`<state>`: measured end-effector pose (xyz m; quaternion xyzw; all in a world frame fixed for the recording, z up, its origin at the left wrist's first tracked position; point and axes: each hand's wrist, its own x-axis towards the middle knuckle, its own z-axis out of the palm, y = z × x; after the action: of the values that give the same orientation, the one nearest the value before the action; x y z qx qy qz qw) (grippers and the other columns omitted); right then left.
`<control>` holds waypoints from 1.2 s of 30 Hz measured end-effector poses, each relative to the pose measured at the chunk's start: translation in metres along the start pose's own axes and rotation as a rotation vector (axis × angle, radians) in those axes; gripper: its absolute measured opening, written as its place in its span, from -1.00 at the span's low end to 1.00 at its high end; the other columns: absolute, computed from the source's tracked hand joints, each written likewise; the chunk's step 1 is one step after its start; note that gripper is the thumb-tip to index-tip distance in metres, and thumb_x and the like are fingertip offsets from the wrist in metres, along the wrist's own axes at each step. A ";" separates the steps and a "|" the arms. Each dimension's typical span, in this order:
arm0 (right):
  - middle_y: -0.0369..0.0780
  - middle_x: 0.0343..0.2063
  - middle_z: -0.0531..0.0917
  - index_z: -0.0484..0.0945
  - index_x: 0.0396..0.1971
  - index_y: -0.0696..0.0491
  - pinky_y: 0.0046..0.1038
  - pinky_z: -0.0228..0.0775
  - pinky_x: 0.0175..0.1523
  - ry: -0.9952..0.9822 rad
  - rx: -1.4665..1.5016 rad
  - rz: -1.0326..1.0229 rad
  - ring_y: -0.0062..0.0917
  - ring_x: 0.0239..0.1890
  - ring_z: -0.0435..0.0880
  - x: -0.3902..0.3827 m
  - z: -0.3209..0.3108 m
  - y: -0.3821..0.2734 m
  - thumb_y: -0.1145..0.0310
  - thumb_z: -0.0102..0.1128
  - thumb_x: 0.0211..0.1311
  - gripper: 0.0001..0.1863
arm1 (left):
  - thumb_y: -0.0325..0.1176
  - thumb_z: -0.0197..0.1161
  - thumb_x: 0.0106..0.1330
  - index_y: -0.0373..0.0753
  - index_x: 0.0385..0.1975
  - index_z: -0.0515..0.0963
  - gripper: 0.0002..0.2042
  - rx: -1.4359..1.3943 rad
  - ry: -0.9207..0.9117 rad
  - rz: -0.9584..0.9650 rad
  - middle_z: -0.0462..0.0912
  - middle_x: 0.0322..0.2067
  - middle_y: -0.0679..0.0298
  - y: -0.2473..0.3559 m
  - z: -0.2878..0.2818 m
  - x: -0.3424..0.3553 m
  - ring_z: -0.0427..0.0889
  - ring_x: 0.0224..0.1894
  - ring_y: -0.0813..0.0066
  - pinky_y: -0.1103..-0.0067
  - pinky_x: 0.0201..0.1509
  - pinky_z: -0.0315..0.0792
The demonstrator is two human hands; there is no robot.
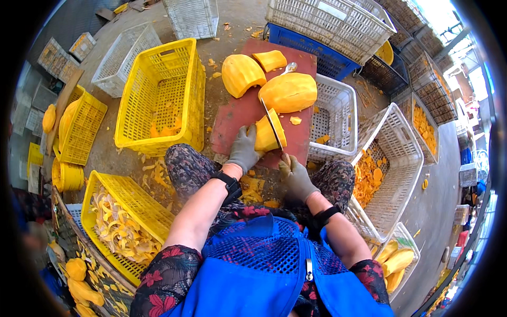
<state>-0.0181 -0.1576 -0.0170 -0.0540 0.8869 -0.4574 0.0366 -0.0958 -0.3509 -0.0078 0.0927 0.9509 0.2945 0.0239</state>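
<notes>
My left hand, in a grey-green work glove, grips a peeled orange pumpkin piece from its left side over the red board. In my right hand, gloved the same way, is the handle of a long knife. Its blade is at the right part of the piece and its tip points away from me. Just beyond lies a large peeled pumpkin. To its left rests a cut pumpkin with a hollow end. A flat pumpkin slice and a metal spoon lie at the far side.
Left of the board stands a yellow crate with a few orange scraps; a nearer yellow crate holds peelings. To the right are a white crate and another white crate with orange pieces. Stacked crates stand beyond the board.
</notes>
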 end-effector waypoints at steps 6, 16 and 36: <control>-0.15 -0.39 0.58 0.41 -0.01 0.19 -0.48 0.37 -0.16 -0.043 0.178 0.107 -0.53 -0.30 0.52 -0.007 -0.034 -0.030 0.11 0.05 0.28 -0.53 | -0.22 0.43 -0.07 -0.28 0.19 0.14 -0.19 -0.042 0.098 -0.009 0.23 0.12 -0.09 -0.010 -0.002 0.012 0.37 0.09 -0.08 0.31 0.11 0.36; 0.08 -0.38 0.60 0.35 0.02 0.13 -0.25 0.41 -0.22 -0.012 0.124 0.071 -0.07 -0.27 0.61 -0.008 -0.040 -0.101 0.16 0.02 0.28 -0.57 | -0.25 0.40 -0.03 -0.38 0.22 0.10 -0.18 -0.156 0.071 -0.018 0.19 0.18 -0.16 -0.039 -0.006 0.010 0.26 0.21 -0.05 0.37 0.24 0.25; 0.13 -0.28 0.58 0.42 -0.11 0.19 -0.20 0.36 -0.08 -0.046 -0.027 0.024 0.01 -0.15 0.54 0.039 0.027 -0.011 0.06 -0.06 0.28 -0.54 | -0.27 0.33 -0.01 -0.34 0.15 0.19 -0.30 -0.099 0.075 -0.033 0.23 0.16 -0.14 -0.033 -0.012 0.014 0.31 0.15 -0.09 0.34 0.18 0.30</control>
<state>-0.0534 -0.1907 -0.0242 -0.0544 0.8925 -0.4435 0.0619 -0.1160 -0.3813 -0.0164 0.0647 0.9368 0.3438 -0.0023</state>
